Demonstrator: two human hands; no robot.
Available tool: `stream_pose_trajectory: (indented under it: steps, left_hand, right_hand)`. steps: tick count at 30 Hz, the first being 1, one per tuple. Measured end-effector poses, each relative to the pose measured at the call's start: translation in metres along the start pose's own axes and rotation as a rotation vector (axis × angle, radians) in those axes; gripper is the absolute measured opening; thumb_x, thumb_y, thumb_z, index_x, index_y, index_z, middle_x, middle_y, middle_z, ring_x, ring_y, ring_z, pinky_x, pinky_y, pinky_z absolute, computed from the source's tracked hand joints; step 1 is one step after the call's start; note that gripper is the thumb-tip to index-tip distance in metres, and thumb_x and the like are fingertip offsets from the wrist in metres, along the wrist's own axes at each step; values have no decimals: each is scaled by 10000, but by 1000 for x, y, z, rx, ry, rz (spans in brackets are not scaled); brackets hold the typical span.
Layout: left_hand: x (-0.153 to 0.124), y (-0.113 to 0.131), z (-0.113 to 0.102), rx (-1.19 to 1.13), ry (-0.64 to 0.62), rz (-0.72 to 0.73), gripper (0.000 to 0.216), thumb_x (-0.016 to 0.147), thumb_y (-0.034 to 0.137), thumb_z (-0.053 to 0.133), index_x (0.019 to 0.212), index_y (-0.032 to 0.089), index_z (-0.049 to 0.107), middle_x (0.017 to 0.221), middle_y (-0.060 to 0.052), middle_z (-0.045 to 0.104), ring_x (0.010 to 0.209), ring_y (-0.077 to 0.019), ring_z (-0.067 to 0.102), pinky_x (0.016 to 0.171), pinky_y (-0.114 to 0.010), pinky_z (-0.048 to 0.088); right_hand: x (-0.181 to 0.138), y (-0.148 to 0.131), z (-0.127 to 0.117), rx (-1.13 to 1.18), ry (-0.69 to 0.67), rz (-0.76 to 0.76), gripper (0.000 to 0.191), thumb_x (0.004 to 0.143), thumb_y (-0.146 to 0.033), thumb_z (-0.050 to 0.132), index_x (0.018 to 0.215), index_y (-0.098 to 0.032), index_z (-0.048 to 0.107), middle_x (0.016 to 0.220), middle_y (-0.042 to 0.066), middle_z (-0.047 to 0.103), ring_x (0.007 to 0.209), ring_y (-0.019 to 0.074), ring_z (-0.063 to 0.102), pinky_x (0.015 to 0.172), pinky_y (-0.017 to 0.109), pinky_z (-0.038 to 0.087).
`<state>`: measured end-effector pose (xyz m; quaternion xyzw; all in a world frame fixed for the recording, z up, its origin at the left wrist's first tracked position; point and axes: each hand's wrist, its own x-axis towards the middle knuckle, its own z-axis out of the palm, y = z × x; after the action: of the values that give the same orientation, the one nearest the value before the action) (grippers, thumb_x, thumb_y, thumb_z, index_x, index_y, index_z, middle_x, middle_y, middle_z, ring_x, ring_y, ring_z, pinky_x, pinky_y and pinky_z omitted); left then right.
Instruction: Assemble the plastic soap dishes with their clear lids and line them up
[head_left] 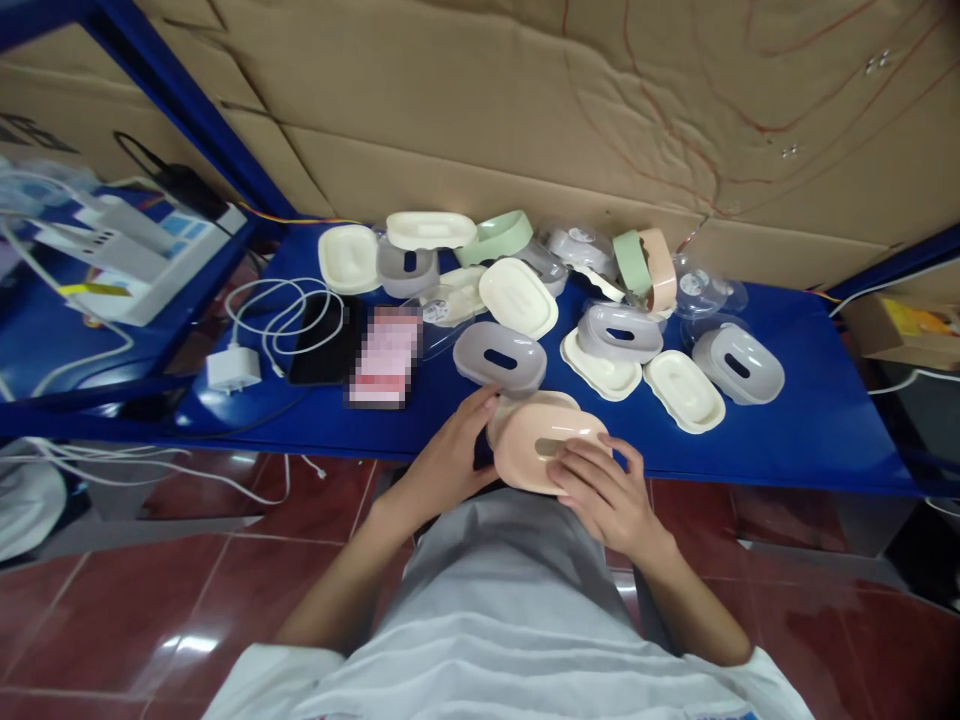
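**Peach shell (pixel 536 440) held over cream tray (pixel 536 400)**

You have the peach shell at the near edge of the blue table (pixel 787 400), with the cream tray showing just under its far rim. Your left hand (pixel 454 455) curls around its left end; your right hand (pixel 600 490) grips the near right side, fingers by the slot. Keep both ends level and press evenly, so the rims meet all round. A grey lid (pixel 500 357) lies just beyond.

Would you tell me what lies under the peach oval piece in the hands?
A cream oval rim shows beneath the peach piece; the rest is covered by it, the left hand and right hand.
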<state>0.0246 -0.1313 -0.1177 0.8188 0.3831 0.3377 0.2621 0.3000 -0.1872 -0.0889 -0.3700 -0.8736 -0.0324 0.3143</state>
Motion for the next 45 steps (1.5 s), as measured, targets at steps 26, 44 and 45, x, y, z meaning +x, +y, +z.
stream_pose_trajectory:
  steps: [26, 44, 45]
  left_hand:
    - [49, -27, -77, 651, 160, -223, 664, 1016, 496, 660, 1615, 255, 503, 1746, -191, 382, 1631, -449, 320, 1299, -730, 190]
    - [29, 11, -34, 107, -227, 182, 804, 988, 399, 772, 1688, 399, 376, 1733, -111, 417, 1619, -346, 385, 1298, -596, 401]
    - [28, 8, -28, 114, -209, 184, 791, 990, 388, 770, 1683, 401, 388, 1757, -114, 373, 1634, -358, 355, 1299, -618, 389]
  right_hand:
    - [27, 13, 33, -8, -243, 148, 525, 1086, -382, 616, 1591, -298, 502, 1705, 134, 463, 1601, 326, 404, 1272, 589, 319]
    - [14, 23, 36, 139, -67, 235, 1029, 997, -380, 758, 1755, -383, 62, 1832, 152, 84, 1665, 406, 253, 1256, 634, 449]
    - [15, 23, 36, 141, -105, 222, 990, 1000, -377, 755, 1752, -388, 111, 1827, 141, 138, 1672, 401, 233, 1268, 638, 432]
